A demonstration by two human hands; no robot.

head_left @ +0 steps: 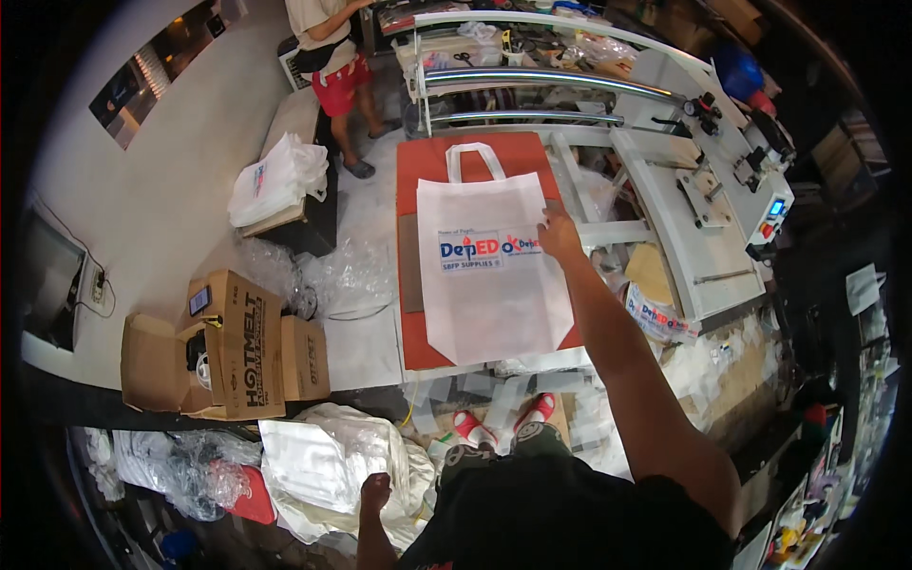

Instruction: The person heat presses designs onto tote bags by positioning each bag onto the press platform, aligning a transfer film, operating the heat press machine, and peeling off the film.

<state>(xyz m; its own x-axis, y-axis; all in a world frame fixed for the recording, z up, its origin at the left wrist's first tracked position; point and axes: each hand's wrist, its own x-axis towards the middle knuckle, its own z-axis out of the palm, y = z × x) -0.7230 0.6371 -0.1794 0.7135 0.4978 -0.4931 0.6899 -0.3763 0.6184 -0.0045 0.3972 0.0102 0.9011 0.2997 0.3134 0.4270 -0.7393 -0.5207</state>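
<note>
item 1: white bag (pixel 494 318), printed in blue and red, handle loop pointing away from the wearer; i find it lying flat on a red board (pixel 416 163), with red showing along every side and grey-brown strips at left and right.

item 2: right hand (pixel 553 234), arm stretched forward, fingertips at the bag's right edge, beside the print; from my remote seat i cannot tell whether they pinch the fabric or only touch it.

item 3: left hand (pixel 376 491), low, near a pile of white bags (pixel 309 465); the fingers look curled, but i cannot tell whether they grip anything.

item 4: pale metal machine frame (pixel 632 171) behind and to the right of the board, with chrome rollers (pixel 560 78) and a small lit screen (pixel 777 207).

item 5: printed film (pixel 657 318), bunched by the frame's near end.

item 6: open cardboard box (pixel 242 356) at left, a smaller carton (pixel 304 359) just beside it.

item 7: stacked white bags (pixel 271 180) on a dark bench; near it i log another person (pixel 328 47) in red shorts, standing.
</note>
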